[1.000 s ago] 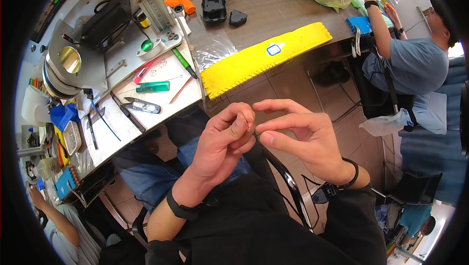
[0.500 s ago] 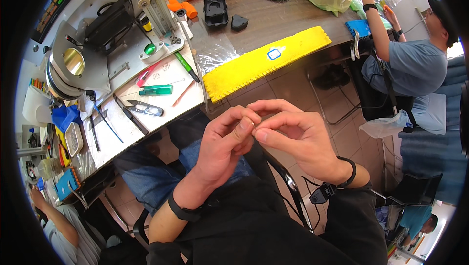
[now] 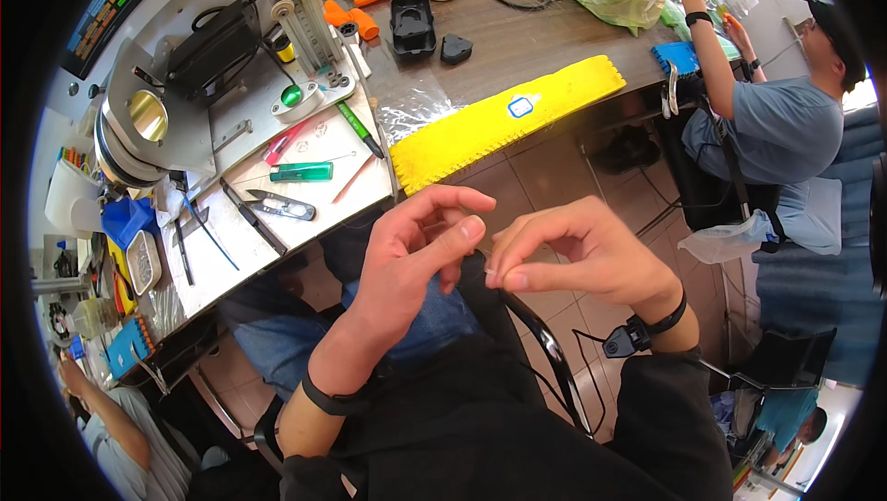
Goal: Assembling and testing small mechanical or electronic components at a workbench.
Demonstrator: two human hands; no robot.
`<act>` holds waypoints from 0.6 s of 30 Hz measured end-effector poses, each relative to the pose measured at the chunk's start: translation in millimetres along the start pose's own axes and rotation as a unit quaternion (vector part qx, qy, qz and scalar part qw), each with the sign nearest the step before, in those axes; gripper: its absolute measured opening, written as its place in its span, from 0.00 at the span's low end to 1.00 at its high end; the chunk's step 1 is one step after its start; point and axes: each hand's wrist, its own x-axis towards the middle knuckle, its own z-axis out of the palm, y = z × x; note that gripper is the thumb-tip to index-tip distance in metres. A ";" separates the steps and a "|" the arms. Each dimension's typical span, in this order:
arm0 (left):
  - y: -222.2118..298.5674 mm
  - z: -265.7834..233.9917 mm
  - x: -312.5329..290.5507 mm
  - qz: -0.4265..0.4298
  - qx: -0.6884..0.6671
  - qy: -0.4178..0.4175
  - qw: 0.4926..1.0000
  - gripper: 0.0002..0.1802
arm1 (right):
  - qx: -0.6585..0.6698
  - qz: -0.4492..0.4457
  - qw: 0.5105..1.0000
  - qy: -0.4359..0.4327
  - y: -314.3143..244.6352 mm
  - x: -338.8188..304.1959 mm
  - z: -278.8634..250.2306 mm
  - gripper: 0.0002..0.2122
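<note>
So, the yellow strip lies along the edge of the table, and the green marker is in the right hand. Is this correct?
Not quite: the green marker is not in the right hand; the head view shows it lying on the white board. The yellow strip does lie along the edge of the table.

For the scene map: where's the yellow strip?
Head view, upper centre: the yellow strip lies along the near edge of the brown table, beyond the left hand and right hand.
</note>
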 end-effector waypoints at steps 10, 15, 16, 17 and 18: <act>-12.6 -14.9 -2.9 -0.101 -0.124 -0.060 0.985 0.25 | 0.100 0.004 0.992 0.081 -33.5 -8.8 -14.3 0.05; -15.1 -12.0 -5.0 -0.088 -0.118 -0.045 0.988 0.22 | 0.076 -0.007 0.991 0.106 -33.6 -14.1 -18.4 0.05; -15.8 -12.1 -4.9 -0.088 -0.118 -0.046 0.988 0.22 | 0.075 -0.006 0.991 0.107 -32.8 -14.2 -19.2 0.05; -16.2 -12.4 -4.8 -0.094 -0.121 -0.051 0.987 0.22 | 0.072 -0.015 0.991 0.110 -31.9 -13.9 -20.3 0.05; -16.6 -12.3 -4.9 -0.100 -0.123 -0.057 0.986 0.21 | 0.069 -0.025 0.991 0.114 -31.5 -13.7 -21.2 0.05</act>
